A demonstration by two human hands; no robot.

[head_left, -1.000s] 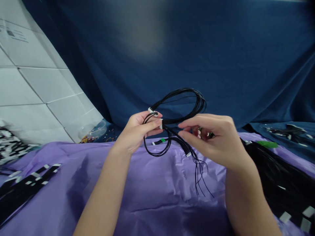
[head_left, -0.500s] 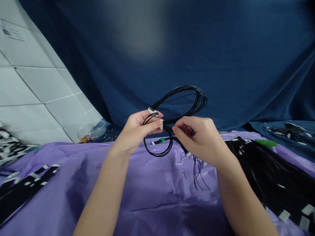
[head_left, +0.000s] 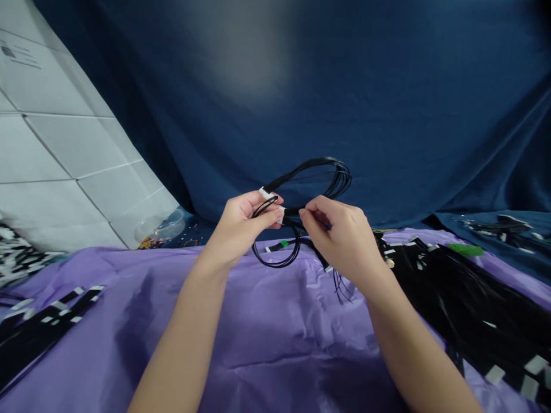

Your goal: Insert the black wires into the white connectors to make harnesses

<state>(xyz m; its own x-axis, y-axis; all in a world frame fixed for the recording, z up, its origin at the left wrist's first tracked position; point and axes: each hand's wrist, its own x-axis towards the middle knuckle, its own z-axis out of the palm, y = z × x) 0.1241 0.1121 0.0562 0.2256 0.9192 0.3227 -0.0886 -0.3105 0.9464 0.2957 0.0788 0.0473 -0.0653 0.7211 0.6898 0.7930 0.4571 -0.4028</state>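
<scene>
Black wires run in a loop between two white connectors, forming a wire harness (head_left: 340, 172) held up above the purple cloth. My left hand (head_left: 241, 223) is closed on its connector ends: one white connector (head_left: 266, 193) shows by the fingertips, another white connector (head_left: 281, 215) under the thumb. A smaller loop of thin black wire (head_left: 275, 265) hangs below that hand. To the right, my right hand (head_left: 340, 232) pinches the black wires close to the lower connector. Loose wire ends (head_left: 340, 287) dangle beneath the right hand; what lies inside its fingers is partly hidden.
Purple cloth (head_left: 181, 344) covers the work surface. Black cables with white connectors lie in a pile (head_left: 465, 292) at right and a bundle (head_left: 47, 321) at left. A clear plastic tub (head_left: 166, 226) with small coloured bits stands at back left, before a blue curtain (head_left: 365, 86).
My right hand has moved slightly left and up along the wires, nearer the lower connector. The big loop has drawn in a little, and the dangling ends have risen.
</scene>
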